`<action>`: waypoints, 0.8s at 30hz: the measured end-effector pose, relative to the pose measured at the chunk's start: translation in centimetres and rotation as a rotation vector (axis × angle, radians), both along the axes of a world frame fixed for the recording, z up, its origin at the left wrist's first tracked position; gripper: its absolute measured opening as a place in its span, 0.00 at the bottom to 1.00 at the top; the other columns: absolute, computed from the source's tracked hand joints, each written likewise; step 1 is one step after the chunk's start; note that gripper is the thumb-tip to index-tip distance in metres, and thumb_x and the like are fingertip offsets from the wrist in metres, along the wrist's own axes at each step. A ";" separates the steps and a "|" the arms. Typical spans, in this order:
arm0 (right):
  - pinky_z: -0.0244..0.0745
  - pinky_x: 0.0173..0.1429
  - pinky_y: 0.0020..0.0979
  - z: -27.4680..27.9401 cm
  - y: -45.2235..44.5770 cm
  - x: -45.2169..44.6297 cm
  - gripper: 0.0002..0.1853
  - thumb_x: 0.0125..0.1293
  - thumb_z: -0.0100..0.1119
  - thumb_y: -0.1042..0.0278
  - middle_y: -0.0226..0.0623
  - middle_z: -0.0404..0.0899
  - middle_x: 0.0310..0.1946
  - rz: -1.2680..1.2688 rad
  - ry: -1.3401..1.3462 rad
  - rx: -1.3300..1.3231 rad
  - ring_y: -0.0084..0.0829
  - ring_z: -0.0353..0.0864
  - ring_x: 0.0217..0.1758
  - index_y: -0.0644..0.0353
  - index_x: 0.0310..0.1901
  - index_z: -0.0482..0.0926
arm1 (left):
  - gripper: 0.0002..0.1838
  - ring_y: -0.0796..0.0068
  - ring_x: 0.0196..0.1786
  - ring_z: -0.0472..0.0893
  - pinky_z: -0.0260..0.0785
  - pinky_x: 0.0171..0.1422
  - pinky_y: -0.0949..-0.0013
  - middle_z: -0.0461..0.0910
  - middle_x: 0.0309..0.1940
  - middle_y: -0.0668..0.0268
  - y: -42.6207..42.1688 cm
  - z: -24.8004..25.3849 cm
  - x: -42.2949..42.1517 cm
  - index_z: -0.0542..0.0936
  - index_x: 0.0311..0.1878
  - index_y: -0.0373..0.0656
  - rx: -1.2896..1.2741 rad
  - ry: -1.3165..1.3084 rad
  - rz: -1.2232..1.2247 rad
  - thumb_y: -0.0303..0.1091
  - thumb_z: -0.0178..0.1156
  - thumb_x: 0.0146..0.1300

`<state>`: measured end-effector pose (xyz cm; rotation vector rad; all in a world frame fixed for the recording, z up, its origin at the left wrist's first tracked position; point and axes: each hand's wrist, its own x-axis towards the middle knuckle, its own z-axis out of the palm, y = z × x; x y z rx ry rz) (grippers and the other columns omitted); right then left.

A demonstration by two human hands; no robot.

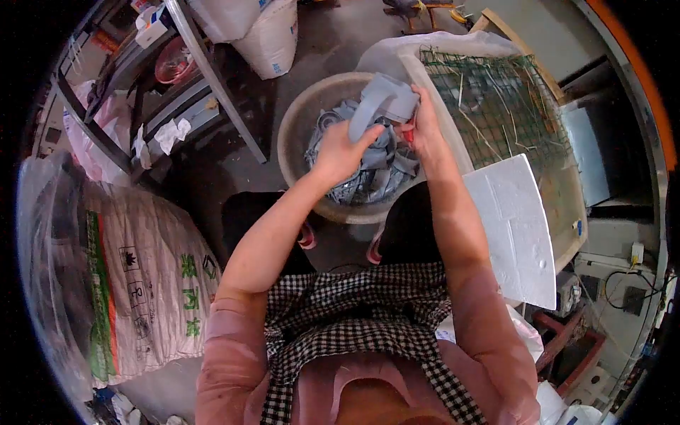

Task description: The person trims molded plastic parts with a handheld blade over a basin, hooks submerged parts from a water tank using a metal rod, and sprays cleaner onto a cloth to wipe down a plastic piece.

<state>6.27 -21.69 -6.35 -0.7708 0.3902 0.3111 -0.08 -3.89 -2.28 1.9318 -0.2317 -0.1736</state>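
Note:
A curved grey plastic piece [386,99] is held up over a round tub [289,134]. My left hand [341,154] is closed on its lower left end, thumb pointing toward my other hand. My right hand [427,126] is closed at the piece's right side, around a small tool with a red handle [408,132]. The tool's working end is hidden, and I cannot tell its exact kind. Below both hands, the tub holds a heap of similar grey plastic pieces [375,180].
On the right stands a large pale container [453,134] with green netting [496,99] over it. A white foam board [513,227] leans at its near end. A metal rack [219,92] and a printed woven sack [152,276] are on the left. White sacks [273,42] stand behind.

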 end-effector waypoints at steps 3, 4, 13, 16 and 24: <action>0.45 0.11 0.16 -0.2 -0.1 0.2 0.16 0.58 0.46 0.48 0.27 0.68 0.21 0.022 -0.010 -0.014 0.21 0.60 0.14 0.54 0.35 0.70 | 0.20 0.71 0.25 0.72 0.65 0.33 0.67 0.75 0.20 0.58 0.1 -0.3 0.2 0.76 0.31 0.34 -0.019 0.013 0.003 0.46 0.58 0.58; 0.46 0.12 0.16 -0.3 -0.1 0.1 0.16 0.59 0.45 0.48 0.26 0.68 0.21 0.039 -0.013 -0.013 0.21 0.61 0.14 0.54 0.35 0.70 | 0.20 0.72 0.25 0.72 0.65 0.33 0.67 0.76 0.21 0.59 0.2 -0.4 0.2 0.76 0.31 0.34 -0.008 -0.007 0.009 0.46 0.58 0.58; 0.72 0.26 0.29 3.5 -2.6 -0.9 0.26 0.59 0.45 0.47 0.38 0.73 0.38 0.105 -0.289 -0.587 0.32 0.74 0.31 0.63 0.47 0.72 | 0.13 0.81 0.29 0.71 0.65 0.36 0.76 0.74 0.30 0.69 2.0 -1.5 1.7 0.74 0.43 0.34 0.041 -0.274 -0.012 0.33 0.57 0.59; 0.73 0.27 0.27 8.6 -7.2 -2.6 0.22 0.62 0.45 0.49 0.40 0.76 0.28 -0.025 -0.306 -0.921 0.32 0.76 0.28 0.62 0.41 0.76 | 0.13 0.74 0.46 0.71 0.63 0.52 0.69 0.72 0.40 0.66 1.7 -2.3 2.6 0.68 0.49 0.40 -0.175 -0.244 -0.195 0.30 0.51 0.62; 0.56 0.10 0.27 15.1 -33.4 -13.7 0.24 0.61 0.46 0.47 0.40 0.77 0.22 -0.492 -0.043 -1.669 0.22 0.62 0.09 0.65 0.40 0.73 | 0.10 0.78 0.36 0.75 0.68 0.41 0.75 0.74 0.36 0.66 -0.1 -4.3 3.2 0.72 0.46 0.37 -0.078 0.001 -0.279 0.30 0.50 0.65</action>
